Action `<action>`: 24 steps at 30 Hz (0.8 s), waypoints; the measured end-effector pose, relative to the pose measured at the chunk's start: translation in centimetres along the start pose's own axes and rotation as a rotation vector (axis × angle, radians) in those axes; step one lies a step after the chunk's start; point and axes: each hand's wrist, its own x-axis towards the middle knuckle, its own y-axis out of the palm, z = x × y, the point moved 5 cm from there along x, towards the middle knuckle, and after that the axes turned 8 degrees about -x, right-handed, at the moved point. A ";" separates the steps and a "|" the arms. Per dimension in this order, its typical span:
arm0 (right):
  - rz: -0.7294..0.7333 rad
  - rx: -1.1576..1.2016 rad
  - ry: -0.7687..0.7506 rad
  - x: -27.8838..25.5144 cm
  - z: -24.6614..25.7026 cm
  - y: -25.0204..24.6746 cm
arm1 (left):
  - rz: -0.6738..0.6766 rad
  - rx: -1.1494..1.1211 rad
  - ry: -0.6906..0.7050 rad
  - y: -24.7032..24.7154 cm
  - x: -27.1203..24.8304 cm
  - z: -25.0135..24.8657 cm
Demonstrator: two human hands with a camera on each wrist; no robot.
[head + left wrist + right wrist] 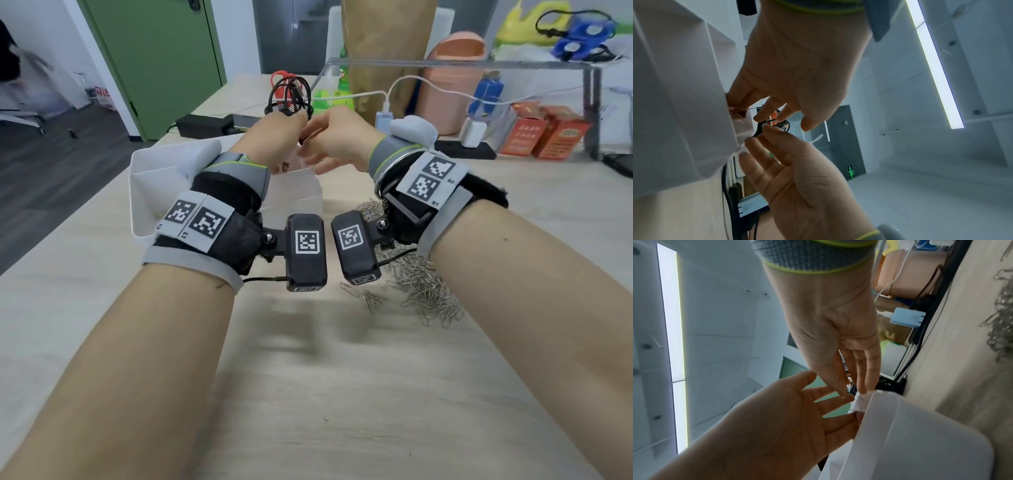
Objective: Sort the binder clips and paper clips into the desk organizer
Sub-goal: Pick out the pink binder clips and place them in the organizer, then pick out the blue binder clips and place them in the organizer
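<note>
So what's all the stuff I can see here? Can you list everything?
Desk organizer: one, white, on the table's left, under the hands.
Paper clips: a heap, too many to count, silver, on the table beneath the right wrist.
Binder clip: one small black item that looks like one, between the fingertips of both hands.
Table: one, light wood.
Mesh cup: one, black, holding cables and red-handled scissors, behind the hands.
Bin: one, pink, at the back.
Boxes: two, red-orange, back right.
Door: one, green, back left.
Left hand: over the organizer, pinching the clip.
Right hand: fingertips meeting the left's.
</note>
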 end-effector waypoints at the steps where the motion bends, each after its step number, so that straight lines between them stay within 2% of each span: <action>1: -0.017 -0.030 -0.002 -0.3 -0.1 -0.5 | 0.004 0.031 0.007 0.1 -0.2 -0.2; 6: -0.063 -0.112 0.007 -2.7 -1.4 -3.2 | 0.039 0.261 0.059 1.2 -1.3 -1.6; 13: -0.183 -0.230 0.058 -7.7 -3.9 -8.4 | 0.025 0.074 0.285 4.4 -4.1 -4.2; 18: -0.271 -0.256 0.135 -10.8 -6.7 -12.1 | 0.289 0.102 0.245 9.7 -5.7 -4.3; 24: -0.330 -0.295 0.262 -12.0 -11.2 -15.6 | 0.421 0.149 0.232 15.3 -5.3 -4.9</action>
